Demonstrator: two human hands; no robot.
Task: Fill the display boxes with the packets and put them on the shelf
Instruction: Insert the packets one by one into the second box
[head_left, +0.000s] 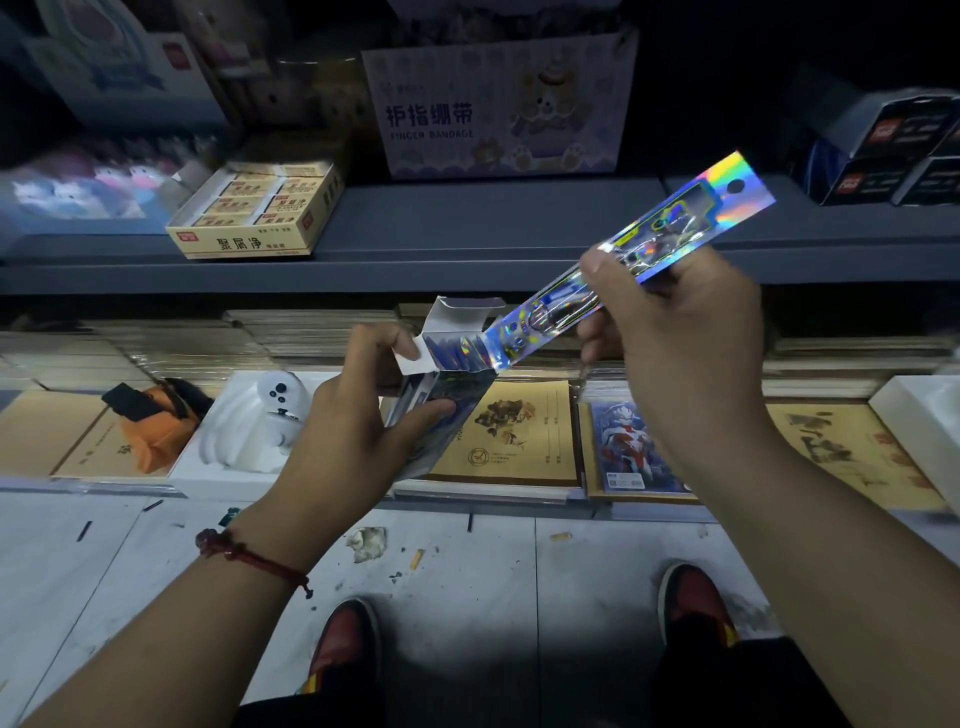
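Head camera is looking down at both hands in the middle of the frame. The left hand (353, 431) is gripping a small display box (457, 318), thumb pressing one of its open white flaps and fingers curling round the body. The right hand (675, 332) is pinching a long holographic packet (691, 213) near mid-length. The packet is slanting from the upper right down to centre, its lower end sitting at the box mouth. A finger bandage carton (498, 119) is standing on the grey shelf (467, 228) at upper centre.
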